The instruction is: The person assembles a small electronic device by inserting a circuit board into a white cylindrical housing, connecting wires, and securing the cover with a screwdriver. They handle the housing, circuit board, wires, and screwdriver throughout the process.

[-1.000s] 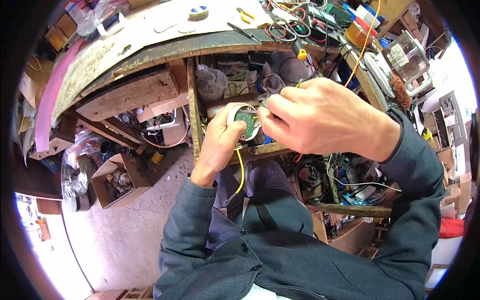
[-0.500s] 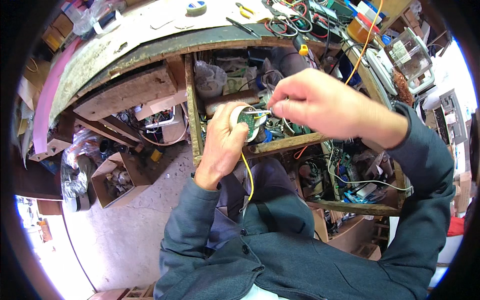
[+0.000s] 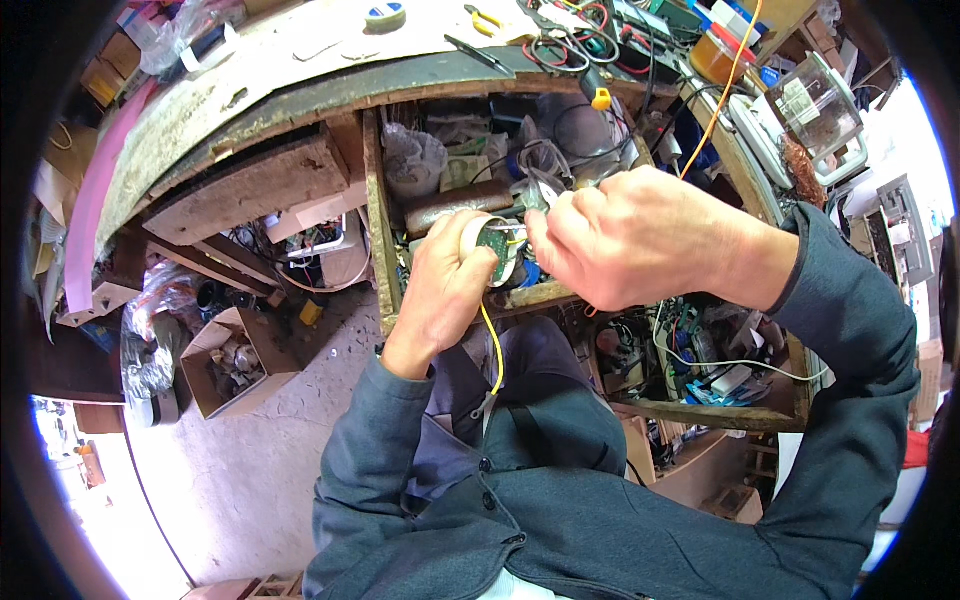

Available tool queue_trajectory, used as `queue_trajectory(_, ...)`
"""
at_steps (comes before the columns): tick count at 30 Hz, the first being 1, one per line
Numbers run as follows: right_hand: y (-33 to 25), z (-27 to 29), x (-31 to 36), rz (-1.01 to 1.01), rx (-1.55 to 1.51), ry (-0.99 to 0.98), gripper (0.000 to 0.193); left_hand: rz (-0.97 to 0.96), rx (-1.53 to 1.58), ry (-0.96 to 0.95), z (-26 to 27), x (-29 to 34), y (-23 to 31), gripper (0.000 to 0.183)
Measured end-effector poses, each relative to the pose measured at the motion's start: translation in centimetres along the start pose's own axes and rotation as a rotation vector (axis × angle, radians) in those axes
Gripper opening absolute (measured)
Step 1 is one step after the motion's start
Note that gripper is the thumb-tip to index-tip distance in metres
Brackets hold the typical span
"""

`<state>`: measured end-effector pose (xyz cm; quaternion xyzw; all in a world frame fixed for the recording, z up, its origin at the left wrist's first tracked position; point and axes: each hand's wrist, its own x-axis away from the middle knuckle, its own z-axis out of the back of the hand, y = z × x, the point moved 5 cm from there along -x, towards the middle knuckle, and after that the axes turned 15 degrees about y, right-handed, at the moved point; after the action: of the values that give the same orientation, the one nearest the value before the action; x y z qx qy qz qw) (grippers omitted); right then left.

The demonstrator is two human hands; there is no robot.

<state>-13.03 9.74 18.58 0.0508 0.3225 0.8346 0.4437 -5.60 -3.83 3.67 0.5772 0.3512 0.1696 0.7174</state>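
Note:
My left hand [image 3: 443, 275] is wrapped round a small white rounded housing with a green circuit board [image 3: 495, 243] facing up in it. A yellow cable [image 3: 495, 350] hangs from below the housing toward my lap. Close to the board's right side, my right hand [image 3: 620, 240] is closed, thumb and fingers pinched together. Thin light strands or a slim shaft run between the board and those fingertips; what exactly they grip is hidden. Both hands are above an open wooden drawer [image 3: 373, 215] full of parts.
The worktop [image 3: 300, 90] beyond carries a tape roll [image 3: 385, 16], yellow-handled pliers [image 3: 483, 20], tweezers [image 3: 480, 56] and tangled test leads [image 3: 570, 45]. A second cluttered drawer [image 3: 700, 412] lies at right. On the floor at left stands a cardboard box [image 3: 240, 360].
My right hand has come lower and turned, its curled fingers now nearer the board and covering more of the wires. My left hand still holds the housing in nearly the same place.

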Motion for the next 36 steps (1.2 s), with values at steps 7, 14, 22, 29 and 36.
queue_trajectory(7,2.3,-3.4,3.1,-1.646,-1.443,-0.443,0.019,-0.018,-0.07,-0.024,-0.2,0.1,0.3,0.041)
queue_trajectory(14,2.3,-1.4,0.7,-0.672,-0.569,-0.023,0.02,0.054,0.05,-0.036,-0.1,-0.3,0.2,0.034)
queue_trajectory(22,-0.1,-0.6,0.4,-0.083,-0.092,-0.001,0.017,0.018,0.059,-0.004,-0.1,-0.1,-0.4,0.034)
queue_trajectory(29,2.4,-4.3,3.5,-1.726,-1.551,-0.439,0.027,-0.006,-0.042,0.004,-0.2,0.3,0.5,0.036)
queue_trajectory(36,2.4,-0.9,0.3,-0.564,-0.534,-0.068,0.02,0.066,0.091,-0.024,0.0,-0.2,0.1,0.036)
